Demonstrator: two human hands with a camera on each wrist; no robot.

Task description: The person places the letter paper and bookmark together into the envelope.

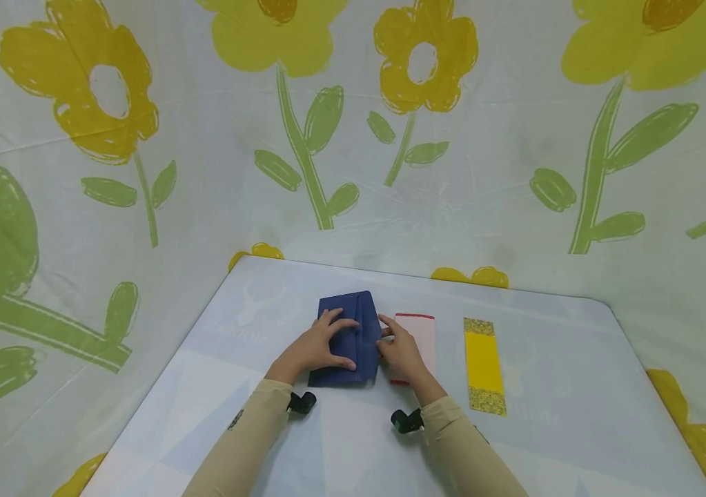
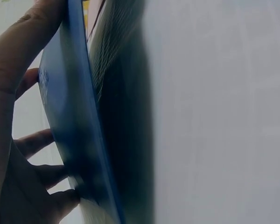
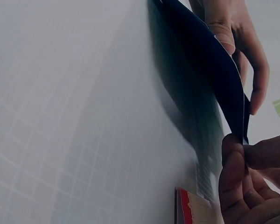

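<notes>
A dark blue paper envelope [image 1: 332, 377] lies near the middle of the table, its pointed flap [image 1: 369, 348] folded out toward the right. My left hand [image 1: 318, 346] rests on the envelope's body with the fingers and thumb spread. In the left wrist view, those fingertips touch one face of the blue envelope [image 2: 74, 107], whose near edge stands off the tabletop. My right hand [image 1: 404, 353] pinches the flap's right edge between thumb and fingers. The right wrist view shows this pinch at the end of the blue paper [image 3: 224, 88], slightly raised above the table.
Just right of the envelope lies a pale pink envelope with red ends [image 1: 424, 338], partly covered by my right hand. Farther right is a yellow envelope with patterned gold ends [image 1: 484, 364]. A flower-printed cloth [image 1: 489, 172] hangs behind the pale table [image 1: 353, 452].
</notes>
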